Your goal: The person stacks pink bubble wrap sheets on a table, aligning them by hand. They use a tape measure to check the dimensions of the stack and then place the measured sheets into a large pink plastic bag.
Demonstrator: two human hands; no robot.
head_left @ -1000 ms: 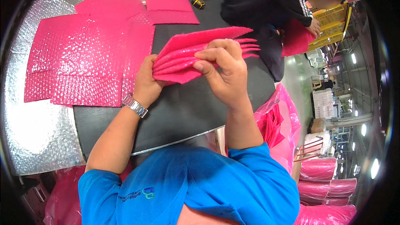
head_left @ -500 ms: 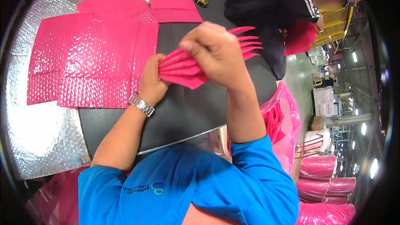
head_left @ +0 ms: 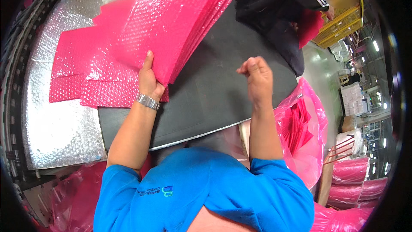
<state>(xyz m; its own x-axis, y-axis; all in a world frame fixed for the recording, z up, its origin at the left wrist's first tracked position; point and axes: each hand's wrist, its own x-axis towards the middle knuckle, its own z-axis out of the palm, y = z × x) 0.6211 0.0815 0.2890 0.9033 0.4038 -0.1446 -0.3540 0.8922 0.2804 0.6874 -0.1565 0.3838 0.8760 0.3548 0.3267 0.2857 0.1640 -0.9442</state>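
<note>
The stack of pink bubble-wrap pouches point(head_left: 171, 21), which half a second ago was gripped edge-on between both hands in front of the chest, is now swung out flat and held up by the left hand point(head_left: 150, 79) alone. Its broad face is turned toward the camera, and it hangs above the far left part of the black rubber-topped work table point(head_left: 214, 90). The stack's long axis runs from the grip at its lower corner up and away toward the far edge of the table, leaning slightly right; the staggered edges of the pouches fan along its right side. The left thumb lies pressed along the front face, and the other fingers are hidden behind the stack, clamping it. A metal wristwatch point(head_left: 148, 101) sits on that wrist.

The right hand point(head_left: 257, 77) has let go and hovers over the bare black surface, well apart from the stack, with its fingers curled loosely inward and holding nothing.

Beneath and left of the raised stack, flat pink bubble-wrap sheets point(head_left: 86, 81) lie spread over the table's left edge and onto a silver bubble-foil sheet point(head_left: 56, 124). Across the table, a person in a dark striped-sleeve jacket point(head_left: 283, 0) stands. A clear pink plastic bag of pouches point(head_left: 302, 133) stands at the right.
</note>
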